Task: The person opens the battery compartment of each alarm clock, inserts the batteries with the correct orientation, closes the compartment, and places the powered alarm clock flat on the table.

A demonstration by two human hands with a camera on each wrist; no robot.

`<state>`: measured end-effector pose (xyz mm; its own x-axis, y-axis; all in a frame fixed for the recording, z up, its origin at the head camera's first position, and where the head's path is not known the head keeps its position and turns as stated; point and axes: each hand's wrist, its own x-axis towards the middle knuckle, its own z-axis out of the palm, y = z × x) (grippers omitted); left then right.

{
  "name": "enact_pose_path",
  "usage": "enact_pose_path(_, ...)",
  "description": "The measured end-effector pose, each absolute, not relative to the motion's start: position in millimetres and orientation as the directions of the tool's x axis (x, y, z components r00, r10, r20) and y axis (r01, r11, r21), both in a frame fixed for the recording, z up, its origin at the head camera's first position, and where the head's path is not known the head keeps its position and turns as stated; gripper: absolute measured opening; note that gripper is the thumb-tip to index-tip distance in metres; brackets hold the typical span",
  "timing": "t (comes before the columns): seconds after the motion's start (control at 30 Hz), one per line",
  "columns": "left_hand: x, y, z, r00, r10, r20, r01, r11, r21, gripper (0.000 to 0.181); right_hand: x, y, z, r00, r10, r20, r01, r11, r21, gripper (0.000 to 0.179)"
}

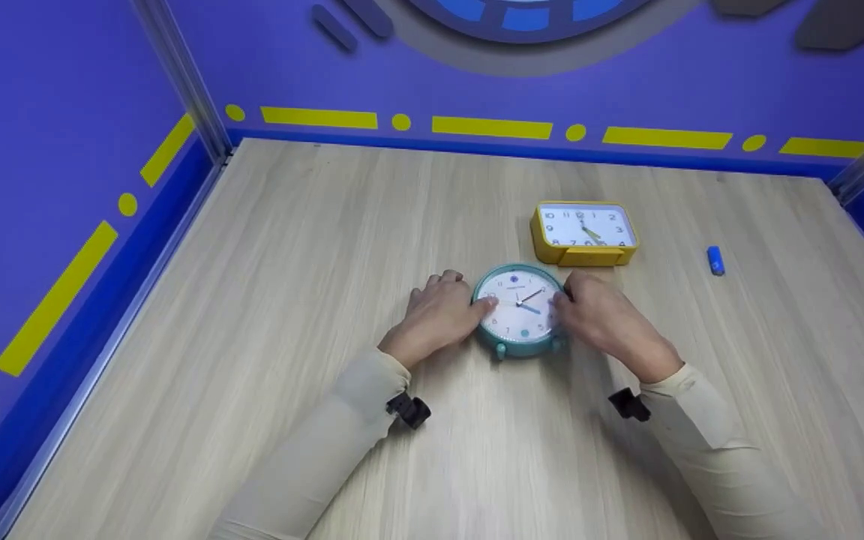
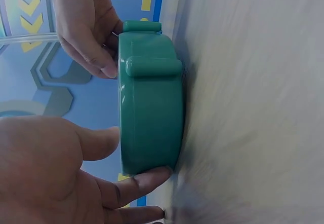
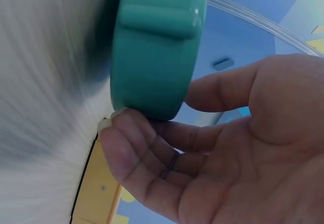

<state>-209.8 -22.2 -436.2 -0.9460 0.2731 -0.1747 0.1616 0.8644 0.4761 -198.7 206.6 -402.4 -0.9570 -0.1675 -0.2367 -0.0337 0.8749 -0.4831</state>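
A round teal alarm clock (image 1: pixel 516 330) lies face up on the table, its two short feet pointing toward me. My left hand (image 1: pixel 439 311) grips its left edge, thumb on the face and fingers against the side. On the opposite edge my right hand (image 1: pixel 603 315) pinches the rim between thumb and curled fingers. The left wrist view shows the teal clock (image 2: pixel 152 107) side-on with its feet. In the right wrist view, fingertips (image 3: pixel 126 133) press the clock's side (image 3: pixel 152 77) close to the tabletop. Its back is hidden.
Just behind the teal clock stands a yellow rectangular alarm clock (image 1: pixel 586 229), tilted back with its face up. A small blue object (image 1: pixel 715 260), perhaps a cap or battery, lies to the right. Blue panels (image 1: pixel 477 90) border the wooden table (image 1: pixel 312 247) at the back and sides.
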Motion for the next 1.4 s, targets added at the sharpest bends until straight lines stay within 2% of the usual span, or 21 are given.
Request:
enact_pose_path(0.43, -209.0, -25.4, -431.5, -0.955, 0.256, -0.152, 0.174, 0.895, 0.411, 0.054, -200.5, 206.8, -410.4, -0.936, -0.217, -0.277, -0.079, 0.897, -0.436, 0.033)
enact_pose_path(0.6, -208.9, -29.2, -428.1, -0.951, 0.27, -0.152, 0.189, 0.895, 0.404, 0.054, -200.5, 208.2, -408.6, -0.931, -0.236, -0.278, -0.12, 0.918, -0.379, 0.035)
enact_pose_path(0.87, -206.8, -33.1, -420.2, -0.929, 0.286, -0.234, 0.195, 0.917, 0.347, 0.051, -195.4, 208.5, -406.1, -0.914, -0.29, -0.284, -0.2, 0.93, -0.307, 0.038)
enact_pose_path(1.1, -207.2, -29.7, -420.3, -0.914, 0.303, -0.271, 0.212, 0.924, 0.319, 0.057, -194.3, 207.3, -408.4, -0.912, -0.282, -0.298, -0.191, 0.935, -0.298, 0.046)
enact_pose_path(1.4, -210.6, -33.6, -422.7, -0.922, 0.266, -0.281, 0.192, 0.945, 0.264, 0.059, -199.6, 196.6, -417.9, -0.92, -0.236, -0.312, -0.141, 0.944, -0.299, 0.047)
